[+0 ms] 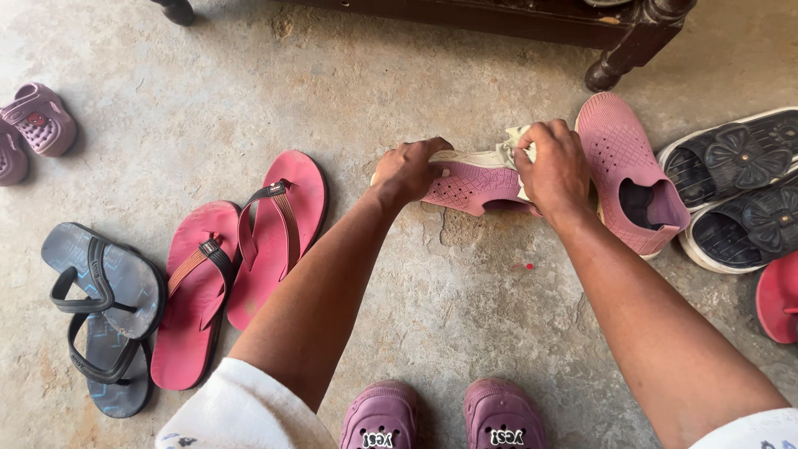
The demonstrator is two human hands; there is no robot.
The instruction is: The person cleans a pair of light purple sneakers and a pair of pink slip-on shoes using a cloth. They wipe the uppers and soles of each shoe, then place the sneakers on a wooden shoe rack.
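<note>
Purple clogs (440, 416) on your feet sit nearest, toes toward the work. Your left hand (413, 169) presses down on the toe end of a pink knit shoe (472, 185) lying on its side on the concrete floor (465, 316), fingers curled together over its pale sole. Your right hand (555, 166) bunches a whitish cloth (515, 143) against the heel end, fingers closed tight around it. Its mate, a second pink shoe (623, 166), lies just beside your right hand. If your left grip loosens, the shoe could roll or skid on the rough floor; hard rubbing could snag the knit. Red flip-flops (241, 258) lie well apart, leftward.
</note>
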